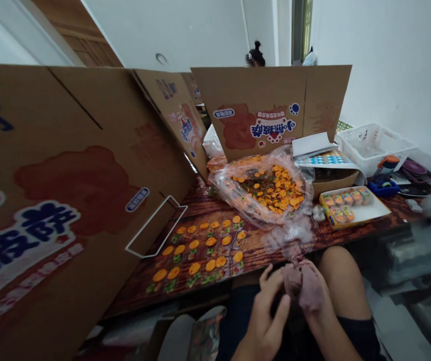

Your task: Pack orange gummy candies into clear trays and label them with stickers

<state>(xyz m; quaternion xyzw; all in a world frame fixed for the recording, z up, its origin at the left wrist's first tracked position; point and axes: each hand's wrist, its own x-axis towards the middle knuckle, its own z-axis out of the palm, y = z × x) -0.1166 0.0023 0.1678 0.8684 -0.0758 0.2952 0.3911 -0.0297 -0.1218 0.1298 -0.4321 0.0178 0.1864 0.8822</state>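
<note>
The big box [87, 185] by the table's [253, 254] left edge says 披萨 in fat blue letters, with 了 near its top left corner. The box at the back [234, 108], by the far edge, says 小熊披萨, upside down. The little words on both boxes are too small or blurry to be sure of.

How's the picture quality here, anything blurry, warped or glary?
Head view: lower right edge smeared, its shapes unclear; head view: the near left carton looks stretched, as by a wide lens; head view: pale glints on the clear plastic bag, dim beneath the table.
</note>
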